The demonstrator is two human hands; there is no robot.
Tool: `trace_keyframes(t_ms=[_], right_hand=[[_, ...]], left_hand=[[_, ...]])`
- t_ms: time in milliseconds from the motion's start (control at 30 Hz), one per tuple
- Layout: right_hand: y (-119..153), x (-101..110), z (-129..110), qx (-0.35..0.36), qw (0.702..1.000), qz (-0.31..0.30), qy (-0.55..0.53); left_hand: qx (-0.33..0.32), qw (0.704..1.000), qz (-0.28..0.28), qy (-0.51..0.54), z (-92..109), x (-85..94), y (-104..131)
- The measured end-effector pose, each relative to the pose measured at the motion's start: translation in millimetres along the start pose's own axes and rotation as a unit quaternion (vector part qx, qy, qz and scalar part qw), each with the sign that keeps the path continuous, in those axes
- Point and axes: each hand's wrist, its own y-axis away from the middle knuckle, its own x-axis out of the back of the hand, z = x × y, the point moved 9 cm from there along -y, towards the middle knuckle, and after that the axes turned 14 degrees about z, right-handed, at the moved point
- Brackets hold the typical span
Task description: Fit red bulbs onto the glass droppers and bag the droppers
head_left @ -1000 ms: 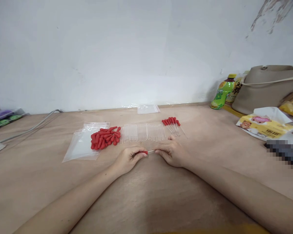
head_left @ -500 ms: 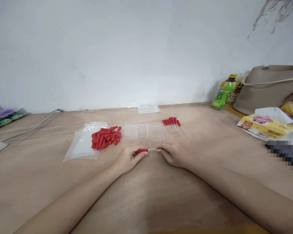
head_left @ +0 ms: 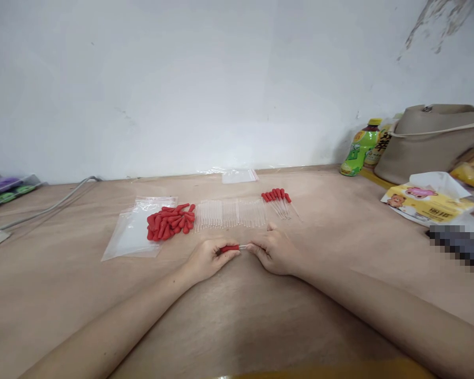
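My left hand point(head_left: 211, 259) pinches a red rubber dropper bulb point(head_left: 229, 248) near the middle of the table. From the bulb's right end a clear glass dropper tube point(head_left: 243, 247) runs into the fingers of my right hand point(head_left: 272, 250), which are closed on it. How deep the tube sits in the bulb is hidden. Beyond my left hand lies a pile of red bulbs point(head_left: 169, 222), partly on clear plastic bags point(head_left: 128, 237). A row of clear tubes point(head_left: 231, 213) is laid out to its right. Several droppers with red bulbs fitted point(head_left: 276, 196) lie behind my right hand.
A small zip bag point(head_left: 239, 176) lies by the wall. At the right stand a green drink bottle point(head_left: 361, 150) and a beige bag point(head_left: 422, 139), with a tissue pack point(head_left: 428, 202) and a blurred dark object point(head_left: 460, 247) in front. A grey cable point(head_left: 63, 201) crosses the left.
My right hand has moved left toward my left hand, so less of the tube shows between them. My left hand stays almost in place with the bulb.
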Motion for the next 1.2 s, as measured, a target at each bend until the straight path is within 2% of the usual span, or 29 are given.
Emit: trace_keyframes(t_ms=[167, 367, 433, 500, 567, 633, 667, 733, 767, 833, 1200], right_hand=[[-2.5, -5.6, 1.5, -0.03, 0.998, -0.045, -0.016], [-8.6, 6.3, -8.5, -0.007, 0.996, -0.086, -0.029], [-10.8, 9.8, 0.3, -0.024, 0.994, -0.094, -0.048], [-13.6, 16.5, 27.8, -0.094, 0.991, -0.068, -0.064], [-12.2, 32.4, 73.8, -0.216, 0.975, 0.016, -0.046], [2.6, 56.2, 124.3, -0.36, 0.924, 0.131, 0.003], [12.9, 65.1, 144.0, -0.416, 0.894, 0.161, 0.041], [30.8, 77.4, 170.5, -0.489, 0.845, 0.183, 0.112], [36.6, 80.1, 178.3, -0.508, 0.831, 0.182, 0.134], [41.6, 79.3, 186.3, -0.521, 0.823, 0.166, 0.151], [33.8, 56.2, 184.3, -0.475, 0.857, 0.113, 0.166]], left_hand=[[-0.008, 1.0, 0.011, -0.006, 3.3, 2.2, -0.6], [0.007, 0.999, 0.033, 0.008, 1.0, 5.3, -4.2], [0.031, 0.998, 0.056, 0.009, -5.4, 9.0, -5.7], [0.063, 0.995, 0.071, 0.018, -12.8, 11.5, -6.4], [0.075, 0.995, 0.064, 0.019, -15.8, 10.5, -6.8], [0.064, 0.997, 0.044, 0.004, -13.8, 7.9, -7.3], [0.056, 0.998, 0.034, -0.005, -12.0, 6.7, -7.6], [0.048, 0.998, 0.023, -0.016, -9.4, 5.7, -8.0], [0.048, 0.998, 0.022, -0.019, -8.7, 5.8, -8.2], [0.049, 0.998, 0.018, -0.026, -8.1, 5.6, -8.4], [0.02, 0.999, 0.008, -0.03, -5.6, 2.9, -8.4]])
